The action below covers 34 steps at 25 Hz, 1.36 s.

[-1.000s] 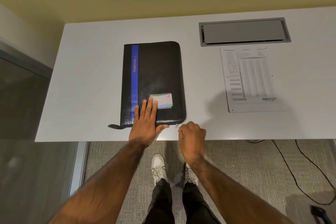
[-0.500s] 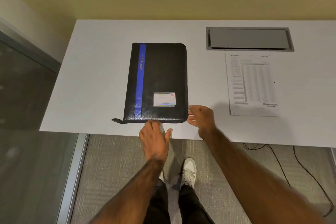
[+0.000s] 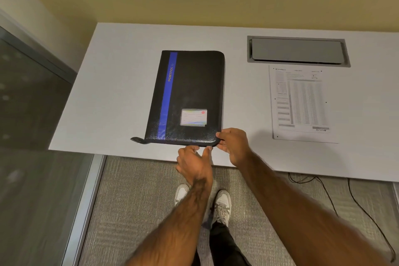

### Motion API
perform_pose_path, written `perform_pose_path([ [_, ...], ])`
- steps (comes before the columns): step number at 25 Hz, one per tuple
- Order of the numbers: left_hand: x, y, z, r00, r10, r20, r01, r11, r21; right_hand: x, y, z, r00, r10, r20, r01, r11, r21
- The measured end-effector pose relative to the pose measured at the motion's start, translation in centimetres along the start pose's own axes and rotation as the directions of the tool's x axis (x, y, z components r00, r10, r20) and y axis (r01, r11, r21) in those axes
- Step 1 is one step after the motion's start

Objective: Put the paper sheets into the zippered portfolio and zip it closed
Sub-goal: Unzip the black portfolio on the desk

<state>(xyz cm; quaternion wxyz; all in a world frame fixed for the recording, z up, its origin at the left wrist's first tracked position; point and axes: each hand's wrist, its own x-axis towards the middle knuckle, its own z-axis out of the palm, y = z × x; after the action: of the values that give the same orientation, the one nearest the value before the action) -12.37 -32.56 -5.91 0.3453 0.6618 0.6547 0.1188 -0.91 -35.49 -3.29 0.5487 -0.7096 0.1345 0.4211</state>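
A black portfolio (image 3: 194,88) with a blue stripe and a small card label lies closed on the white table (image 3: 121,84), its near edge close to the table's front edge. The paper sheets (image 3: 302,103), printed with tables, lie flat to its right. My right hand (image 3: 234,144) pinches the portfolio's near right corner between thumb and fingers. My left hand (image 3: 194,162) sits just below the portfolio's near edge, its fingertips touching that edge next to the right hand; whether it grips a zipper pull is too small to tell.
A grey cable hatch (image 3: 298,51) is set into the table behind the sheets. A short black strap (image 3: 137,140) sticks out from the portfolio's near left corner. Cables (image 3: 336,198) lie on the carpet under the table. A glass partition (image 3: 32,114) stands at left.
My left hand left the portfolio's cover and dropped to its near edge. My right hand rose from the table's front edge to the portfolio's near right corner and took hold of it.
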Motion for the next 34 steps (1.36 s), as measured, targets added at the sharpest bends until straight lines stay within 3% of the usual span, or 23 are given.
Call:
perform_pose_path([
  [9,-0.9,2.2,0.8,0.991,-0.131,-0.004,0.13,0.99,-0.059,-0.7,-0.4,0.5,1.0,0.015,0.011,-0.016,1.0,0.025],
  [17,1.8,-1.5,-1.8,0.99,0.077,-0.119,-0.066,0.994,0.091,0.1,-0.2,0.5,0.998,0.008,-0.06,-0.011,0.999,-0.053],
  [24,6.8,-4.6,-4.2,0.978,0.019,-0.209,0.002,0.995,0.1,0.4,-0.4,1.1,0.996,-0.048,-0.081,0.033,0.984,-0.174],
  [30,10.9,-7.0,-7.5,0.964,0.073,-0.255,-0.003,0.964,0.265,-0.2,-0.6,0.5,0.996,-0.093,0.015,0.094,0.981,-0.17],
  [34,12.3,-7.9,-9.1,0.975,0.096,-0.202,-0.015,0.929,0.369,-0.7,-0.7,0.4,0.987,-0.146,0.068,0.158,0.958,-0.238],
])
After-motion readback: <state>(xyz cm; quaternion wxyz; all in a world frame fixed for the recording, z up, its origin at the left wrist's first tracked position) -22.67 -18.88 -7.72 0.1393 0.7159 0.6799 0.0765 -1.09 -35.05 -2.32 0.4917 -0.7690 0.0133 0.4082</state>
